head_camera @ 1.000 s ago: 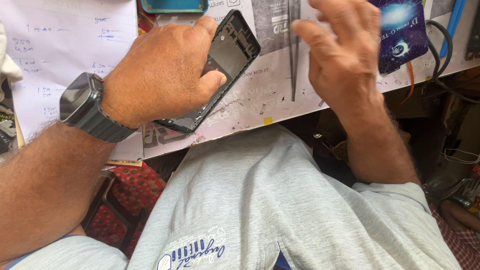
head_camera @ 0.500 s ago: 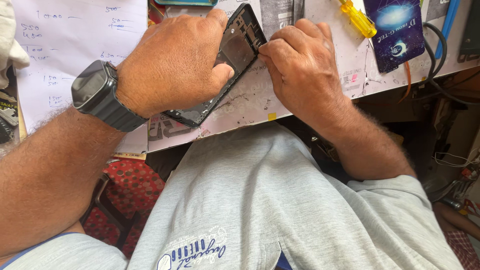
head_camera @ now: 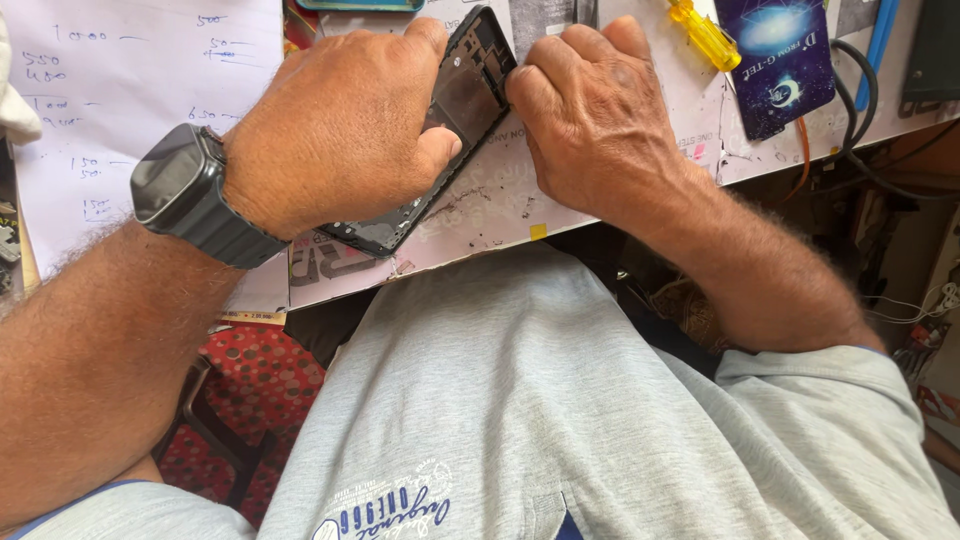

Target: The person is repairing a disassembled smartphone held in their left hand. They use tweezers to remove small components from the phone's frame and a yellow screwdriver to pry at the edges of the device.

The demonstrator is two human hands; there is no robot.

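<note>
Here, black rectangular phone frame slanting lower-left to upper-right, gripped by left hand; right hand clenched at upper end.

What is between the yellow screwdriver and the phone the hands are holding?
In the head view, the right hand lies between them: its knuckles sit between the yellow screwdriver and the black phone frame, which it touches at the top edge.

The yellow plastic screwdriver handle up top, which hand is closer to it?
Right. The right hand lies just left of the yellow plastic screwdriver handle, not touching it; the left hand is farther left, gripping the black phone frame.
</note>
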